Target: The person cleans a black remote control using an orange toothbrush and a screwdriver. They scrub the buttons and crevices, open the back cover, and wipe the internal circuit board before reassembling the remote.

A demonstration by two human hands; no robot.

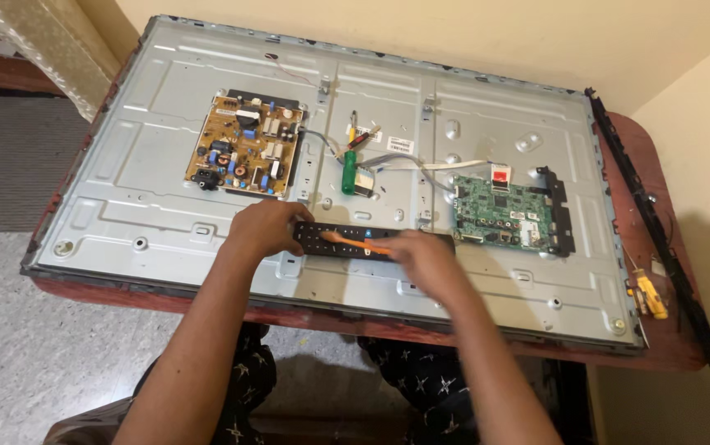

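Remote (371,240) lies crosswise between both hands: left hand (262,227) clamps its left end, right hand (421,257) holds an orange tool (356,243) along it.

We see our two bare forearms coming up from the near edge, with no sleeves, watch, bands or rings on them, and no gloves on either hand. Our left hand (266,228) shows rounded knuckles and a smooth back; our right hand (422,257) is blurred, so its fingers cannot be told apart. Below the arms, at the near edge, we wear dark, nearly black cloth trousers (421,383) scattered with small pale star-shaped prints, visible over both legs, left and right. Nothing more of our clothing shows
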